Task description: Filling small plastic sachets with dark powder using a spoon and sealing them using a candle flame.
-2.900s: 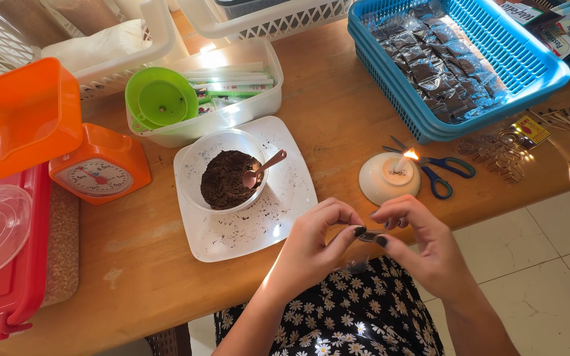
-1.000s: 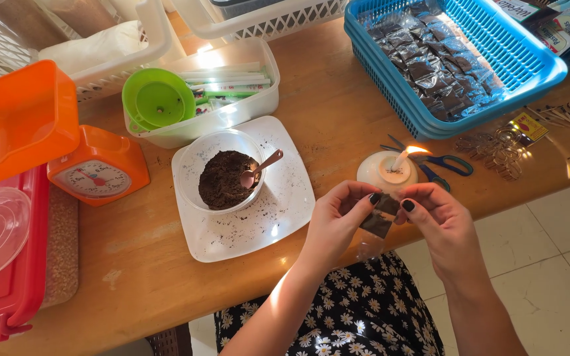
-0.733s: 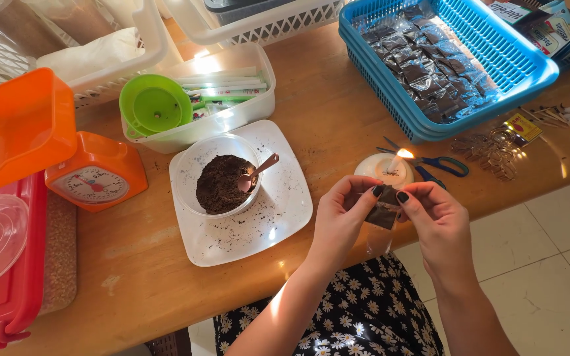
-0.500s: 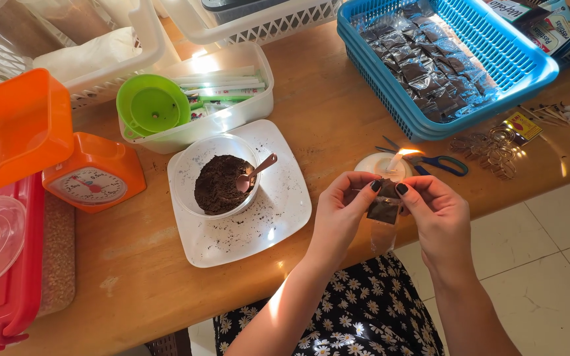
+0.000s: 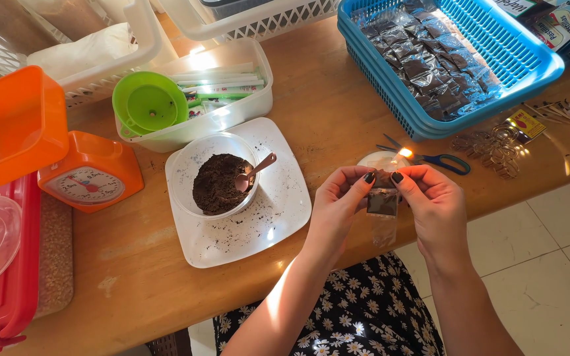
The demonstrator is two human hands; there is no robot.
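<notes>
**Small sachet pinched between both hands by the candle**

Head view: the left hand [image 5: 339, 203] and the right hand [image 5: 430, 201] each pinch a top corner of a small clear plastic sachet [image 5: 382, 204], fingertips closed on it from either side. The sachet hangs upright between them, dark powder filling its upper part and its lower part clear (the very top edge is hidden by the fingers). It is held at the near edge of the wooden table [image 5: 324, 112], just in front of a lit candle [image 5: 400, 155] in a white dish.

Blue-handled scissors [image 5: 442, 160] lie beside the candle. To the left, a clear bowl of dark powder [image 5: 216, 182] with a small spoon [image 5: 253, 175] stands on a white square plate [image 5: 278, 217]. A blue basket [image 5: 516, 46] behind holds many filled sachets. An orange kitchen scale [image 5: 89, 173] stands far left.
</notes>
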